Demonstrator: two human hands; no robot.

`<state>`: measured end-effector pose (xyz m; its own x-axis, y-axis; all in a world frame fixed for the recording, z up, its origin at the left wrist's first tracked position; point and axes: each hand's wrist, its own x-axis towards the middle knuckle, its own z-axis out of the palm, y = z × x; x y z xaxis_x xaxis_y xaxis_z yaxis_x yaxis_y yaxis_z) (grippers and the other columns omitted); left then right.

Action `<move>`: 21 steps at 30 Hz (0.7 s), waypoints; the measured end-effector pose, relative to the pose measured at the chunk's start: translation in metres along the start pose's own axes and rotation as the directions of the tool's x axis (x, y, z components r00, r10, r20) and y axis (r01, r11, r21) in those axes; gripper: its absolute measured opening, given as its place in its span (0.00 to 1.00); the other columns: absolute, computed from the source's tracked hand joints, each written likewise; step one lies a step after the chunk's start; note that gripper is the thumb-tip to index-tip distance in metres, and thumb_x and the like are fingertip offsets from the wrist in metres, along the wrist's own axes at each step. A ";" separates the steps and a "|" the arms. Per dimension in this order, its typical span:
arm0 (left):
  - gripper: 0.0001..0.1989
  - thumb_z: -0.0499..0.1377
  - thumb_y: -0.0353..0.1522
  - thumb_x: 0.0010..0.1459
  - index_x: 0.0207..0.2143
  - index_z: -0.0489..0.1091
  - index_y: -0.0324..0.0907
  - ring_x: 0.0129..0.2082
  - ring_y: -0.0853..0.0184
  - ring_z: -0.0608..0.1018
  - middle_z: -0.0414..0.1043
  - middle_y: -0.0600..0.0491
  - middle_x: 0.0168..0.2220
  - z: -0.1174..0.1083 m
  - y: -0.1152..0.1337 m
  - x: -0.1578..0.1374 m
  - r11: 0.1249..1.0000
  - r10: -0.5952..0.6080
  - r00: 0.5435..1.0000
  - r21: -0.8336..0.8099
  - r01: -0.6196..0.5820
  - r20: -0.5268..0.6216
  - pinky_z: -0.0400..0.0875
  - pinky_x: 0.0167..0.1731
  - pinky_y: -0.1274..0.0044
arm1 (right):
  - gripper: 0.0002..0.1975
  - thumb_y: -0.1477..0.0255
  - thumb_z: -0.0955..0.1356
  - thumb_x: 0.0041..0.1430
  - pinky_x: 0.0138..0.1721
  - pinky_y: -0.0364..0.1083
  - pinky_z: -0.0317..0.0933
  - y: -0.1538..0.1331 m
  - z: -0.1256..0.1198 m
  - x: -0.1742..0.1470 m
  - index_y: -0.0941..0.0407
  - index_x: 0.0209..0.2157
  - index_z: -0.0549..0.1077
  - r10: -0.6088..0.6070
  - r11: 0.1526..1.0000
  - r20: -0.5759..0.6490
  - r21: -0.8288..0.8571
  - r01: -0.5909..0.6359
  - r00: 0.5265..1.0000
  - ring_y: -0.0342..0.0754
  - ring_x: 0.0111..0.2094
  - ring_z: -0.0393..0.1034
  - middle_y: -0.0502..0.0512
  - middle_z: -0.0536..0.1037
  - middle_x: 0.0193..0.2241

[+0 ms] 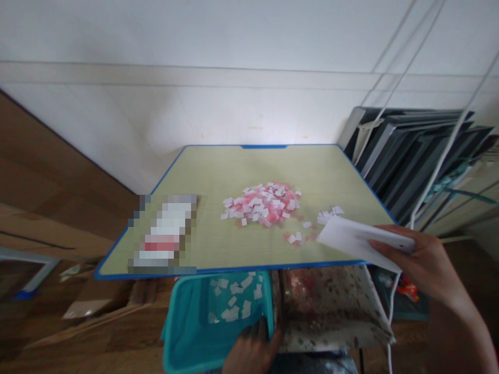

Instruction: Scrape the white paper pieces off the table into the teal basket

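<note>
Below the near edge of a blue-rimmed worktop (218,166), a teal tub (187,327) holds a scattering of small white slips (231,313), gathered toward its far end and right side. My left grip (249,353) straddles the tub's right wall, closed over the rim with fingers inside and thumb outside; the fingertips are lost in shadow. My right grip (424,259) pinches a white card (353,238) between thumb and fingers, tilted above the worktop's near right edge, a small dark hole showing close to my fingers. Just past the card's far end lies a cluster (323,217) of slips, with a few more, tinged pink, to its left. The main pile (262,205), white slips mixed with translucent pink pieces, is heaped near the middle of the worktop, apart from the card. Right of the tub, under the worktop, spreads a spotted cover (331,311) with a pinkish sheen at its far end; I cannot tell whether it lines a box or drapes a seat. A pixelated item (166,228) lies at the worktop's left, while dark panels (409,145) stand packed together to the right, near the white wall (249,104).
</note>
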<state>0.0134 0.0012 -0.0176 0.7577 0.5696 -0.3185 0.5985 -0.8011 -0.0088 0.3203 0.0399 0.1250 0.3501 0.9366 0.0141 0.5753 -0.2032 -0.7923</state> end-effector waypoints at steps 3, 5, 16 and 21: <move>0.28 0.54 0.20 0.49 0.53 0.55 0.41 0.31 0.61 0.74 0.71 0.46 0.33 -0.002 0.000 0.000 1.000 0.003 1.000 -0.010 -0.003 -0.004 0.70 0.27 0.74 | 0.13 0.65 0.70 0.42 0.20 0.41 0.62 0.007 -0.004 0.001 0.54 0.32 0.75 -0.002 1.000 -0.055 0.014 0.003 0.998 0.49 0.23 0.70 0.52 0.77 0.24; 0.28 0.55 0.20 0.48 0.53 0.55 0.42 0.30 0.61 0.74 0.70 0.46 0.33 -0.002 0.000 0.001 1.000 -0.004 1.000 -0.020 0.004 -0.018 0.70 0.26 0.73 | 0.13 0.66 0.70 0.43 0.22 0.41 0.62 0.013 -0.006 0.002 0.54 0.33 0.75 0.000 1.000 -0.105 0.025 0.002 0.994 0.49 0.25 0.71 0.52 0.77 0.26; 0.27 0.54 0.20 0.49 0.52 0.56 0.42 0.28 0.63 0.74 0.71 0.46 0.33 0.005 -0.001 0.001 1.000 -0.002 0.999 0.010 0.002 -0.046 0.70 0.25 0.74 | 0.15 0.65 0.68 0.45 0.21 0.41 0.62 0.002 0.014 0.012 0.57 0.35 0.75 -0.134 0.991 -0.163 0.005 0.137 0.977 0.46 0.23 0.69 0.53 0.78 0.27; 0.27 0.54 0.21 0.51 0.53 0.55 0.41 0.29 0.62 0.74 0.71 0.43 0.34 0.007 -0.002 0.002 1.000 0.014 1.000 0.012 -0.014 -0.017 0.70 0.26 0.75 | 0.14 0.66 0.68 0.44 0.23 0.42 0.63 0.004 0.017 0.016 0.57 0.34 0.75 -0.166 0.986 -0.102 -0.006 0.166 0.981 0.48 0.25 0.70 0.53 0.78 0.28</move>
<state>0.0118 0.0022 -0.0246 0.7703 0.5616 -0.3021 0.5849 -0.8109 -0.0160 0.3152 0.0587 0.1119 0.3237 0.9232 0.2073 0.6296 -0.0466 -0.7755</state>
